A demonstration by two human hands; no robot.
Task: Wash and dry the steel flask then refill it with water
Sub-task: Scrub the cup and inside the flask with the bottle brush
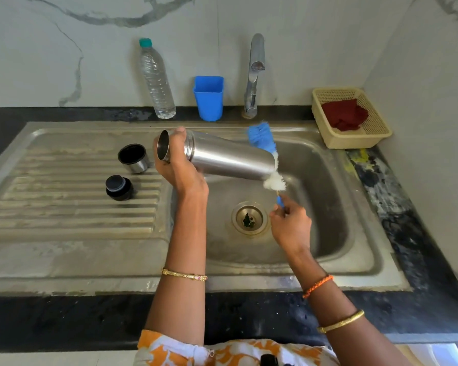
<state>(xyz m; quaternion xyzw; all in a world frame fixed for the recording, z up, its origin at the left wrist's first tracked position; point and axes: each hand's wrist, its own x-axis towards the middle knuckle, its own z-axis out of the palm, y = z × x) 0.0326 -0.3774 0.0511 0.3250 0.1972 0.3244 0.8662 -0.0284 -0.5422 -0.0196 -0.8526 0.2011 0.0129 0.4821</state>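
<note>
Nearest, two forearms with gold bangles, reaching over the dark stone table (64, 320) into the stainless steel sink (328, 207)

Right hand (291, 225) above the round drain (250, 219), fingers pinched around the thin blue handle of a bottle brush with blue and white bristles (265, 146); bristles pressed against the base end of the cylindrical steel flask (230, 158)

Left hand (179, 165) curled round the flask's neck, thumb over the top by the threads; flask held in the air over the basin, lying nearly level, open mouth to the left, base to the right and slightly lower

On the ribbed drainboard (64, 207) to the left, apart from the flask: black stopper (119, 187) nearer, steel cup lid with black inside (132, 157) just beyond it, mouth up

Farther back along the wall edge: clear plastic water bottle with teal cap (156, 80) upright at left, blue square plastic cup (209, 97) beside it, chrome tap (253, 75) to the right of that

Far right corner: cream plastic mesh basket (381, 128) holding a dark red cloth (345, 114)
</note>
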